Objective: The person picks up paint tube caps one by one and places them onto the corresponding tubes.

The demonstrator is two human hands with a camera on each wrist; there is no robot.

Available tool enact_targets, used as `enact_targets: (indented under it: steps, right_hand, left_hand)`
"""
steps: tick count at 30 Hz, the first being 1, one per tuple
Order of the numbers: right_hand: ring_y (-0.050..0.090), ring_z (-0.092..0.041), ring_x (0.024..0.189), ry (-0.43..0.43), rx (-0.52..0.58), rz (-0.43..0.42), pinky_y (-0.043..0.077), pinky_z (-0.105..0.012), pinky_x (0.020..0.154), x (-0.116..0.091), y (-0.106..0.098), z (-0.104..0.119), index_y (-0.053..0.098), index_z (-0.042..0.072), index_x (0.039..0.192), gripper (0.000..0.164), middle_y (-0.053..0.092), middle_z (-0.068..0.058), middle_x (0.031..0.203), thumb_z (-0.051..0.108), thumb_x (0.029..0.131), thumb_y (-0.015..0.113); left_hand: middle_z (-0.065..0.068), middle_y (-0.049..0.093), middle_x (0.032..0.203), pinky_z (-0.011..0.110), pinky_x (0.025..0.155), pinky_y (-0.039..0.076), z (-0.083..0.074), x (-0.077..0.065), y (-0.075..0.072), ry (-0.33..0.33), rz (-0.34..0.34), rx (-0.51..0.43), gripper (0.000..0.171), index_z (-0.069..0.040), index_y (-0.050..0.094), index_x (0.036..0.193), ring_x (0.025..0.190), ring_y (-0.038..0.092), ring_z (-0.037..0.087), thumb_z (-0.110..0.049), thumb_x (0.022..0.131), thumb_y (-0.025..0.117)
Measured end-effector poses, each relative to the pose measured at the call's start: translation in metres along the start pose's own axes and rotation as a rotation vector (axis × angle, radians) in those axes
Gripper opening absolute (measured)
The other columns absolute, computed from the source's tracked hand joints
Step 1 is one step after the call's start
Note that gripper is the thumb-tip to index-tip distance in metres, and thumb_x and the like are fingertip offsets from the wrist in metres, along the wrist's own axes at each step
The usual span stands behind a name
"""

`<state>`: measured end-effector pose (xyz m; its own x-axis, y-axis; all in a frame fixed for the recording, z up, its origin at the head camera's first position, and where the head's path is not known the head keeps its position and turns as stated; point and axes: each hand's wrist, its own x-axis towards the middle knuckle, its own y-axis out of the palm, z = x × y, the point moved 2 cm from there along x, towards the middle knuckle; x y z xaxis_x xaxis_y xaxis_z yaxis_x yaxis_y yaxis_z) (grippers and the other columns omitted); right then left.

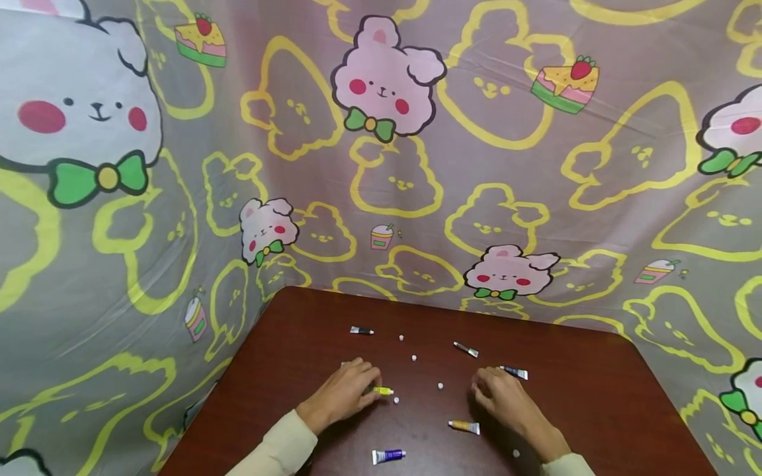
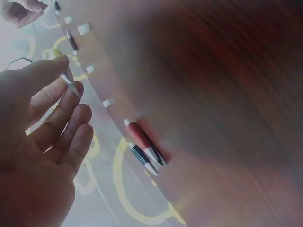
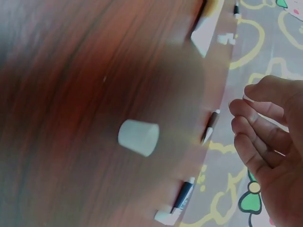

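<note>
The left hand [image 1: 348, 390] pinches a small yellow paint tube [image 1: 383, 391] between thumb and forefinger, its nozzle end pointing right. In the left wrist view the tube's silver crimped end [image 2: 71, 86] shows between the fingers. On the right, the right hand [image 1: 506, 398] hovers over the table with thumb and forefinger together; a sliver of a small white cap [image 3: 247, 98] shows between their tips, the remainder hidden. A loose white cap [image 1: 396, 400] lies just below the yellow tube. Another white cap [image 1: 440, 385] lies between the hands.
Around the hands lie a purple tube [image 1: 389, 455], an ochre tube [image 1: 464, 427], a navy tube [image 1: 514, 373], a dark brown tube [image 1: 465, 349], a black tube [image 1: 362, 330] and a red tube [image 2: 142, 139]. More caps dot the brown table [image 1: 333, 311]. Patterned curtains [image 1: 411, 172] hang behind.
</note>
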<state>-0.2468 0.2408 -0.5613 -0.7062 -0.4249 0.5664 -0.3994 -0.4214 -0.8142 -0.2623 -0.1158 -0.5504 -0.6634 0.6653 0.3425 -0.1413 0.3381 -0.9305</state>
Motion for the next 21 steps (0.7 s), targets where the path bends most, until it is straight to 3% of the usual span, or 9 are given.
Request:
enact_targets:
  steps: [12, 21]
  right_hand:
    - [0.057, 0.001, 0.071, 0.111, 0.076, 0.036, 0.049, -0.023, 0.059, -0.002, -0.01, 0.03, 0.07, 0.019, 0.085, 0.027, 0.065, 0.011, 0.077, 0.0, 0.074, 0.085]
    - [0.047, 0.007, 0.073, 0.051, 0.103, -0.054, 0.042, -0.02, 0.058, -0.008, -0.008, 0.051, 0.067, 0.022, 0.084, 0.031, 0.058, 0.018, 0.075, 0.001, 0.07, 0.086]
  left_hand:
    - [-0.004, 0.07, 0.091, 0.028, 0.077, 0.048, -0.02, 0.008, -0.009, 0.062, -0.05, -0.012, 0.021, -0.018, 0.068, 0.097, 0.085, 0.054, 0.009, -0.027, 0.093, 0.087]
    - [-0.005, 0.07, 0.097, 0.028, 0.083, 0.051, -0.036, 0.015, -0.012, 0.045, 0.009, -0.016, 0.016, -0.02, 0.069, 0.102, 0.09, 0.056, 0.008, -0.029, 0.098, 0.082]
